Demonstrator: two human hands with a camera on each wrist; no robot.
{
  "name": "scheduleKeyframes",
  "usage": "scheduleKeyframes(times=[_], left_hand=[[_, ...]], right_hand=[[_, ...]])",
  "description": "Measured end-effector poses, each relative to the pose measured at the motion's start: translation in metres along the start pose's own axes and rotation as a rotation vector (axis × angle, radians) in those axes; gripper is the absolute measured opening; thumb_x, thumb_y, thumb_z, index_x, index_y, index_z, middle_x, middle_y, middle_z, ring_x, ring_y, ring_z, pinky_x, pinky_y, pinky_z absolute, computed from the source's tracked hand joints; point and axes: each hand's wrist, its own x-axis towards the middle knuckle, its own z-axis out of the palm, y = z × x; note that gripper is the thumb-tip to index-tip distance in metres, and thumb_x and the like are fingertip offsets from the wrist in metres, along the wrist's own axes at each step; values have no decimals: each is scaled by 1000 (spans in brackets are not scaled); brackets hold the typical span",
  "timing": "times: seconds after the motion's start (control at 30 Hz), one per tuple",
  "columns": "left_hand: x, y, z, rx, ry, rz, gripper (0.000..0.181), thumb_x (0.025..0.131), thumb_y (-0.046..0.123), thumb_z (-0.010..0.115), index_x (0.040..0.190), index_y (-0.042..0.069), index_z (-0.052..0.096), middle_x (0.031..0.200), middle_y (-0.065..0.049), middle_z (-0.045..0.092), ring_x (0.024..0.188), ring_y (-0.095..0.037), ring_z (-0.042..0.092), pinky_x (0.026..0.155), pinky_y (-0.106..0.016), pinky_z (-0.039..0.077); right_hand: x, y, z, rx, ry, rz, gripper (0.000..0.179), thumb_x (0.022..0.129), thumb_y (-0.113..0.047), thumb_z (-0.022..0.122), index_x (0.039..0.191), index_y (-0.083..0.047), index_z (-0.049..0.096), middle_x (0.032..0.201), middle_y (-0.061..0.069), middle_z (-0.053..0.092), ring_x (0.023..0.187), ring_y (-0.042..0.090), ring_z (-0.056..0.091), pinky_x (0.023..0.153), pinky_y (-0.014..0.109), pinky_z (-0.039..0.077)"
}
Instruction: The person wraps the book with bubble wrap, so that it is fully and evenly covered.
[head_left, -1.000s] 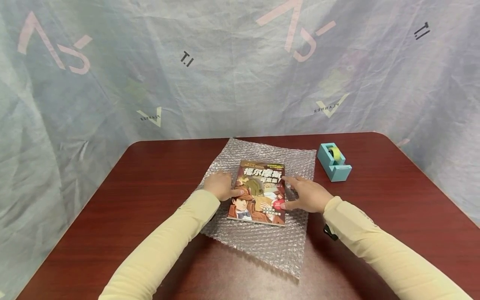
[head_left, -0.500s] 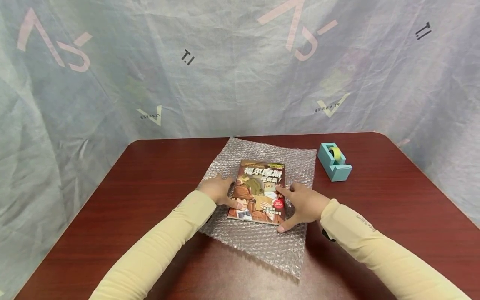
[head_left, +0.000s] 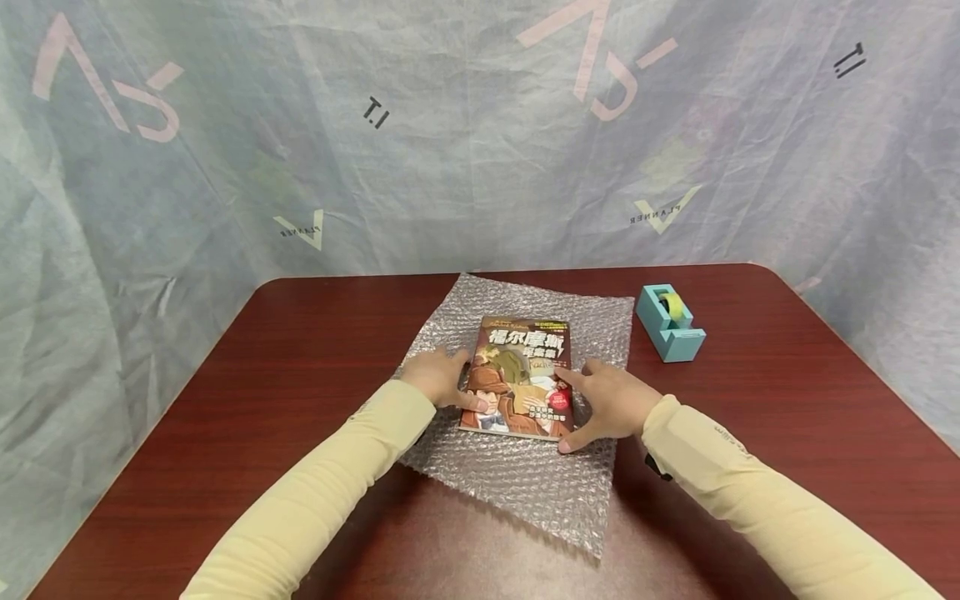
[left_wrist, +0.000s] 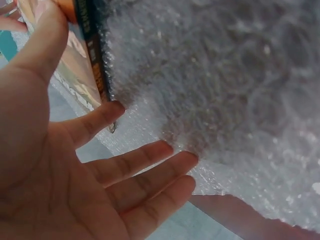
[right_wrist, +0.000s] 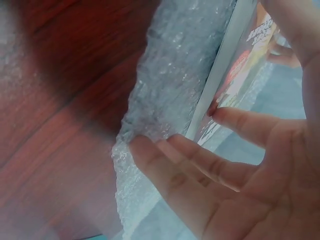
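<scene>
On the bubble wrap (head_left: 510, 496), mid-sheet, lies the book (head_left: 519, 379), cover up, wrap showing all round. My left hand (head_left: 435, 379): fingers apart, not curled, thumb over cover, index by spine. My right hand (head_left: 617, 402): also spread, index over cover, thumb at near corner. No clamp from either; flanking both sides probably to steady it. Tape dispenser (head_left: 663, 333) just beside sheet, likely for easy reach.
</scene>
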Motion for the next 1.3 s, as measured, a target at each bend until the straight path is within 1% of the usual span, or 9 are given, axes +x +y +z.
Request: scheduleKeyframes(times=[0.13, 0.33, 0.5, 0.57, 0.7, 0.83, 0.93, 1.17, 1.3], left_hand=[[0, -3, 0, -81, -46, 27, 92, 88, 60, 72, 158, 10, 38, 158, -28, 34, 141, -46, 39, 112, -56, 38], [0, -8, -2, -154, -95, 37, 80, 95, 53, 66, 158, 13, 38, 162, -24, 30, 149, -41, 27, 117, -58, 29], [-5, -8, 0, -61, -4, 16, 69, 96, 49, 67, 152, 13, 49, 157, -24, 38, 141, -45, 40, 111, -59, 37], [-8, -7, -1, -14, 45, 51, 65, 95, 47, 69, 149, 13, 53, 153, -21, 45, 138, -43, 45, 109, -57, 41], [-11, -8, -4, -39, 68, 248, 50, 97, 35, 70, 143, 17, 60, 147, -12, 54, 133, -32, 53, 107, -50, 45], [-15, -9, -4, -85, 40, 517, 23, 95, 24, 74, 117, 18, 74, 124, -3, 68, 105, -20, 64, 93, -38, 51], [-18, -9, -2, -75, 14, 618, 16, 89, 24, 80, 101, 18, 73, 106, 1, 69, 89, -17, 62, 82, -34, 51], [-26, -9, 1, -63, -115, 508, 68, 68, 50, 92, 127, 26, 68, 145, 0, 55, 131, -24, 53, 109, -45, 43], [-29, -7, 2, -26, -154, 485, 86, 60, 54, 95, 135, 28, 61, 148, 3, 49, 134, -22, 51, 108, -45, 44]], right_hand=[[-4, 0, 2, 34, -15, 20, 110, 74, -62, 84, 156, -5, 39, 142, 36, 44, 127, 52, 50, 102, 60, 46], [-11, 3, -2, 77, -33, 24, 104, 76, -55, 86, 155, -7, 41, 146, 35, 42, 129, 51, 49, 99, 61, 48], [-16, 1, -11, 85, 2, 17, 98, 75, -52, 87, 152, -7, 48, 146, 33, 45, 130, 51, 49, 100, 63, 46], [-17, 0, -13, 106, 12, -5, 96, 76, -49, 88, 152, -7, 48, 147, 33, 44, 132, 53, 46, 101, 63, 45], [-18, -3, -15, 103, 38, -84, 85, 77, -37, 90, 148, -8, 54, 147, 30, 47, 133, 51, 47, 101, 62, 46], [-18, -6, -12, 85, 51, -221, 58, 82, -11, 87, 136, -7, 65, 138, 18, 61, 126, 40, 58, 98, 54, 51], [-17, -8, -10, 77, 29, -296, 49, 82, 1, 81, 129, -8, 70, 132, 13, 66, 123, 36, 61, 96, 50, 53], [-18, -11, -7, 86, -102, -261, 64, 77, -7, 89, 136, -15, 65, 146, 20, 51, 133, 43, 50, 98, 54, 50], [-22, -10, -6, 89, -156, -234, 79, 70, -8, 93, 142, -17, 60, 153, 16, 43, 137, 40, 45, 92, 46, 53]])
